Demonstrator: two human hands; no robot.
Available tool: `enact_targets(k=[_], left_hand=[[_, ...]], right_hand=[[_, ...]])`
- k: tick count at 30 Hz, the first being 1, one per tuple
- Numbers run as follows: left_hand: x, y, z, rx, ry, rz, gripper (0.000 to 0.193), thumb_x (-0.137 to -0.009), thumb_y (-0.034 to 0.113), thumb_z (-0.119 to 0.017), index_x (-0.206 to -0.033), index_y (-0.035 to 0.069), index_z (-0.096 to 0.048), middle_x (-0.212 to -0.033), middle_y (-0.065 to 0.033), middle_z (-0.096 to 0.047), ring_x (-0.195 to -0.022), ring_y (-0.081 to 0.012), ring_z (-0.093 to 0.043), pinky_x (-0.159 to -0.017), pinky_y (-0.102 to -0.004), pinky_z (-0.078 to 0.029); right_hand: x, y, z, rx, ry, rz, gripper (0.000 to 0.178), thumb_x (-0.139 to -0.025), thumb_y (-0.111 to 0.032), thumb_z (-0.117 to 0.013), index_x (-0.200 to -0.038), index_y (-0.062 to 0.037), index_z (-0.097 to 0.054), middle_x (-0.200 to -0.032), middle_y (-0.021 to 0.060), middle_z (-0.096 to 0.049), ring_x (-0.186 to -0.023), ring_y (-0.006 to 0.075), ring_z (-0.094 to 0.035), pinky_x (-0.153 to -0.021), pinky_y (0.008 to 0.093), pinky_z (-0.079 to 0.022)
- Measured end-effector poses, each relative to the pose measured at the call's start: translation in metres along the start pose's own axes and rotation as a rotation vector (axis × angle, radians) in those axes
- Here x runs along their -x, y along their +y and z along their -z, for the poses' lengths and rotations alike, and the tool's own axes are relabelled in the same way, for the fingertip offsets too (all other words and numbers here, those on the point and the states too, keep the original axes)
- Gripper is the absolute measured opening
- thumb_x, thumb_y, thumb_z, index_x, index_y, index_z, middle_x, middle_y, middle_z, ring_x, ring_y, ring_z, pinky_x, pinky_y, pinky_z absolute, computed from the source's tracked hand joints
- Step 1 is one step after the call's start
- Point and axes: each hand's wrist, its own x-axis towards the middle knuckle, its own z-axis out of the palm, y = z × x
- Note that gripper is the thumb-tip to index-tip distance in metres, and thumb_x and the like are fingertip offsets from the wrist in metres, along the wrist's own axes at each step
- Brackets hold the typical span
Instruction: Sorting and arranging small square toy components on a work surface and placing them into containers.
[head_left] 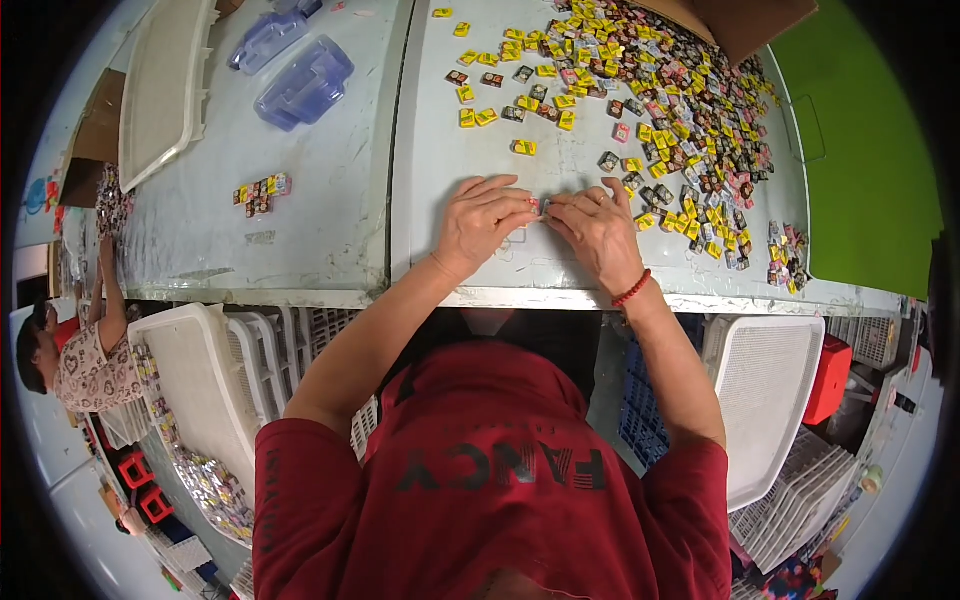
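Observation:
My left hand (485,222) and my right hand (600,228) meet low over the table near its front edge, fingertips pinched together. Between them are tiny printed boxes (545,206), partly hidden by the fingers; a reddish bit shows at the left fingertips and a dark one at the right. A clear, thin-edged piece (518,237) lies just below the left fingers. Beyond and to the right spreads a big heap of small boxes (690,130) in yellow, black, brown and pink. A lone yellow box (524,148) lies a little farther away from my hands.
On the left table sit a block of grouped small boxes (262,195), translucent blue bins (305,82) and a white tray (165,90). A cardboard box (755,25) borders the heap. White trays (765,410) stand below the table edge. Another person (95,360) works at far left.

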Motion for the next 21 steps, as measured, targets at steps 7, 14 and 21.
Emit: enact_targets(k=[7, 14, 21], left_hand=[[-0.001, 0.001, -0.002, -0.005, -0.024, -0.072, 0.011, -0.074, 0.020, -0.073, -0.079, 0.011, -0.069, -0.092, 0.0005, -0.070, -0.099, -0.0200, -0.064, -0.085, -0.0340, -0.045], [-0.003, -0.005, 0.008, -0.009, -0.103, -0.095, 0.012, -0.075, 0.018, -0.072, -0.084, 0.010, -0.070, -0.097, -0.0007, -0.070, -0.100, -0.0202, -0.063, -0.086, -0.0347, -0.045], [-0.005, -0.001, 0.011, -0.047, -0.102, -0.199, 0.015, -0.074, 0.009, -0.069, -0.088, 0.005, -0.070, -0.101, -0.0055, -0.068, -0.099, -0.0266, -0.062, -0.081, -0.0371, -0.047]], right_hand=[[0.008, 0.002, -0.008, -0.008, 0.014, 0.022, 0.010, -0.074, -0.014, -0.073, -0.083, -0.0120, -0.070, -0.094, -0.0022, -0.069, -0.083, 0.0159, -0.061, -0.096, 0.0431, -0.038], [0.010, -0.007, -0.017, -0.049, 0.153, -0.048, 0.008, -0.075, -0.015, -0.072, -0.081, -0.0113, -0.070, -0.093, -0.0021, -0.069, -0.084, 0.0165, -0.060, -0.094, 0.0423, -0.038], [0.016, -0.017, -0.011, 0.093, 0.100, -0.048, 0.017, -0.075, -0.012, -0.073, -0.092, -0.0113, -0.070, -0.106, 0.0008, -0.067, -0.095, 0.0219, -0.059, -0.097, 0.0446, -0.037]])
